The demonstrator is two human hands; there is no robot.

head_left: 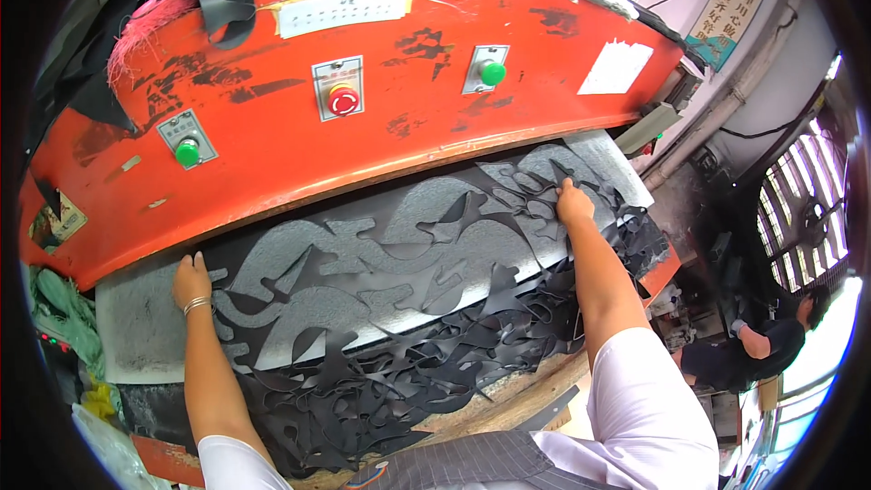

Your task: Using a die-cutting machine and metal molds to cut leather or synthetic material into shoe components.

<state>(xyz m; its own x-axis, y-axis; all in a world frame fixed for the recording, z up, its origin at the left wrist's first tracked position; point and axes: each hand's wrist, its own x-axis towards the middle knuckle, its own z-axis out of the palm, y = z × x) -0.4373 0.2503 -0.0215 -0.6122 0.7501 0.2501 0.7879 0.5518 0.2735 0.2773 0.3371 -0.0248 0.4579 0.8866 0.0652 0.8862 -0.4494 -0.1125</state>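
A thin black sheet point(304, 274) full of curved cut-outs lies across a grey cutting board point(145, 327). The grey surface shows through the openings. At the sheet's left end is my left hand point(191, 283), its fingers bent and close together; whatever they pinch is hidden. My right hand point(574, 204) reaches farther out and closes on the sheet's right part, where narrow strips bunch up by the fingertips. A thick heap of black scraps point(363, 404) lies along the board's near side, between my forearms.
Behind the board stands a red press point(254, 191) with two green buttons point(188, 152) and a red stop button point(344, 100). A wooden ledge point(508, 408) runs along the near side. Green plastic point(68, 318) hangs at left. Another person point(748, 349) is at far right.
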